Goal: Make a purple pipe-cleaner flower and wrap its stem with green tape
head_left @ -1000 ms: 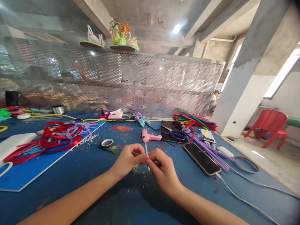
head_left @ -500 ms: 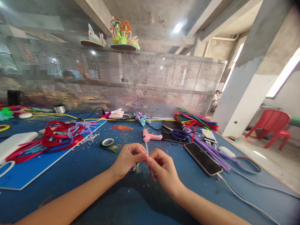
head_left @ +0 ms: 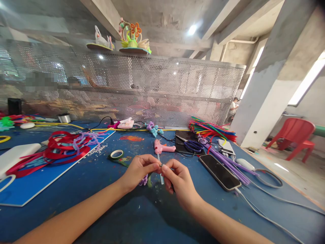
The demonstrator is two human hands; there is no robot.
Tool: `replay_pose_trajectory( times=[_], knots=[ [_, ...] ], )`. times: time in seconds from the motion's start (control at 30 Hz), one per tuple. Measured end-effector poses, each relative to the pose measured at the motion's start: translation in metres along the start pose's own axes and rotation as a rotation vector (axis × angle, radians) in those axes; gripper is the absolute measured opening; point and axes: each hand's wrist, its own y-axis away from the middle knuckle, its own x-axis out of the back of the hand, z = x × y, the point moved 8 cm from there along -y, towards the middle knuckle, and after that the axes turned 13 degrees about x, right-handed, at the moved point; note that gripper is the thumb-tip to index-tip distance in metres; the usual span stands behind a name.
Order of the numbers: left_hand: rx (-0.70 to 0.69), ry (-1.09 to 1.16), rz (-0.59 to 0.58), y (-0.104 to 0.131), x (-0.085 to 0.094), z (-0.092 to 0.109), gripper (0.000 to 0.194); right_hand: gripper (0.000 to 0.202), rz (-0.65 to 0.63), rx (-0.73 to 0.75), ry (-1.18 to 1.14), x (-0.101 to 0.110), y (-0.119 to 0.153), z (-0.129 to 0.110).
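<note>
My left hand (head_left: 142,171) is closed, thumb and fingertips pinching one end of a thin dark stem (head_left: 160,165). My right hand (head_left: 177,174) is closed on the same stem, and its fingertips almost meet the left ones. A bit of something dark shows below the right fingers. Under the left hand hang a fuzzy purple flower (head_left: 143,180) and a strip of green tape (head_left: 149,180); how they join the stem is hidden. Just beyond both hands lies a pink glue gun (head_left: 164,148), its clear glue stick (head_left: 161,178) pointing toward me between them.
A roll of green tape (head_left: 116,155) lies left of the glue gun. Scissors (head_left: 193,145), a phone (head_left: 219,172) and purple pipe cleaners (head_left: 228,164) are on the right. Red ribbon (head_left: 68,149) covers part of a blue board (head_left: 50,179). A perforated screen (head_left: 165,88) stands behind.
My fingertips have drawn slightly apart, with the right hand shifting a little to the right. The dark stem between them and the glue stick's near end show more.
</note>
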Motion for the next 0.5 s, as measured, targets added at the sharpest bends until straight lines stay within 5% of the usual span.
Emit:
replay_pose_trajectory(
  times=[0.5],
  knots=[
    [-0.071,-0.107,-0.069,0.0041,-0.0052,0.0039,0.018,0.035,-0.004,-0.065,-0.079,-0.0027,0.0004,0.0056]
  ],
)
